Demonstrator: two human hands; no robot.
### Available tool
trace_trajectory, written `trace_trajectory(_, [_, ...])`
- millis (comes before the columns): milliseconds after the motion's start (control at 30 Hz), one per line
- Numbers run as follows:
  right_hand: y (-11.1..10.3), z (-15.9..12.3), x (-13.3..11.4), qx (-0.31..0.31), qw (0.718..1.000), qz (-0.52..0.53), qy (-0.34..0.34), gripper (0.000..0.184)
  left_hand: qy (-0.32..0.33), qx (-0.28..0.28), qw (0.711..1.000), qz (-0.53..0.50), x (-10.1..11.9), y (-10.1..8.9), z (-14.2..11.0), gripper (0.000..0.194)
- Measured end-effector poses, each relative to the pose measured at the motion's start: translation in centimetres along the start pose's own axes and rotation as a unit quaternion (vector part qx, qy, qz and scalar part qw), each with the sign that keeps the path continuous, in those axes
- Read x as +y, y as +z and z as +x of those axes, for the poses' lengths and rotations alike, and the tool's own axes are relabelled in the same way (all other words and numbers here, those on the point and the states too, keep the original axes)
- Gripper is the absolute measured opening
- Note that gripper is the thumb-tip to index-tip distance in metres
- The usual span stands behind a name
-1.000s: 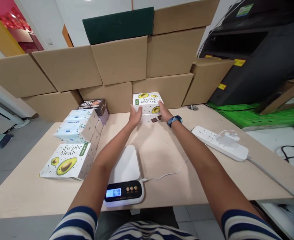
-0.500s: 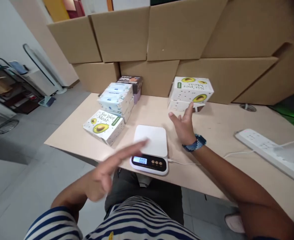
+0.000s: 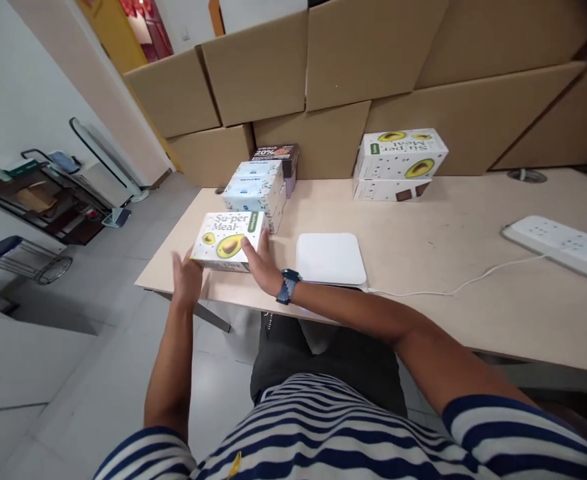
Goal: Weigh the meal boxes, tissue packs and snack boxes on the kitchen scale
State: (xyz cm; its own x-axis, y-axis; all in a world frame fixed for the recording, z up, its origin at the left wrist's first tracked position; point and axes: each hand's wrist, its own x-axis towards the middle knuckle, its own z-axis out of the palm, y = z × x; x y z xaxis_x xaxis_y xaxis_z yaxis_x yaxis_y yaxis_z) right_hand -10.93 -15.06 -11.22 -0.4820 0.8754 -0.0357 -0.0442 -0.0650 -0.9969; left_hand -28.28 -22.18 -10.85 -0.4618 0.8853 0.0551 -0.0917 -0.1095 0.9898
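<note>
A white "Super Meal" box with an avocado picture [image 3: 228, 239] lies flat at the table's near left corner. My left hand [image 3: 186, 277] is at its left front corner, fingers spread upward. My right hand [image 3: 260, 262], a blue watch on its wrist, rests against the box's right side with the thumb at the top edge. The box still sits on the table [image 3: 423, 267]. A white kitchen scale [image 3: 330, 257] lies just right of my right hand; my forearm hides its display.
Two more Super Meal boxes [image 3: 400, 155] are stacked at the back. Blue-and-white packs [image 3: 254, 187] and a dark brown box [image 3: 276, 152] stand behind the near box. A power strip [image 3: 558, 241] lies right. Cardboard cartons [image 3: 353, 60] wall the back. A metal rack [image 3: 38, 200] stands on the floor left.
Both hands let go of the back stack and swung left to the near Super Meal box, now on either side of it. My head turned left.
</note>
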Motion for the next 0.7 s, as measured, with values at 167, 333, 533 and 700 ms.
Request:
trace_trajectory(167, [-8.6,-4.1,-3.4,-0.045,0.981,0.027,-0.187,0.114,0.170,-0.129,0.977,-0.005,2.3,4.3,-6.8,0.098])
trace_trajectory(333, [-18.2,-7.9,-2.5,0.019,0.990,0.064,-0.123,0.095,0.047,-0.299,0.950,-0.074,-2.0,11.7,-7.4,0.099])
trace_trajectory(533, [-22.3,-8.7,0.8,0.040,0.994,0.093,-0.036,0.097,-0.058,-0.302,0.942,-0.135,-6.5,16.2,-5.6,0.108])
trace_trajectory(700, [-25.1,-6.7,3.8,0.056,0.997,0.009,-0.054,0.098,-0.042,-0.200,0.971,-0.126,-6.3,16.4,-3.0,0.103])
